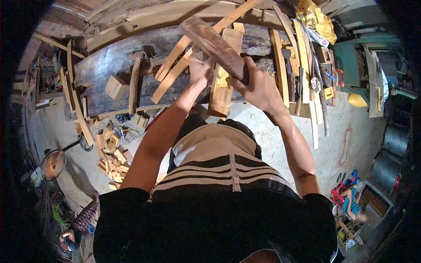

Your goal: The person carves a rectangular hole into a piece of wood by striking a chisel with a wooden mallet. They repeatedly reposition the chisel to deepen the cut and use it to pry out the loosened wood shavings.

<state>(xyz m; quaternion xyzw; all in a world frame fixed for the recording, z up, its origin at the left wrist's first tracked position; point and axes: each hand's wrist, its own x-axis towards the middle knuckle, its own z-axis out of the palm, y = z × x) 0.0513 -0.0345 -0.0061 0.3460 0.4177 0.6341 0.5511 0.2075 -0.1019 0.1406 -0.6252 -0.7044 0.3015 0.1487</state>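
A long, dark brown wooden block (215,45) is held tilted above the workbench. My right hand (259,90) grips its near end, with the thumb and fingers on either side. Just below the block's left side is my left hand (200,66), its fingers smeared by motion and partly hidden, so its hold cannot be made out. Beneath the hands lies a pale wooden board (220,101) with a yellow patch on it, reaching over the bench's near edge. Left of the board, light wooden strips (166,84) lie slanted, close to my left hand.
The dark workbench (100,94) carries a wood block (116,87) at left. Several long strips and tools, including a chisel (299,90), lie at right. Offcuts (115,153) are piled on the floor near a fan (54,164). Other people sit at lower left and lower right.
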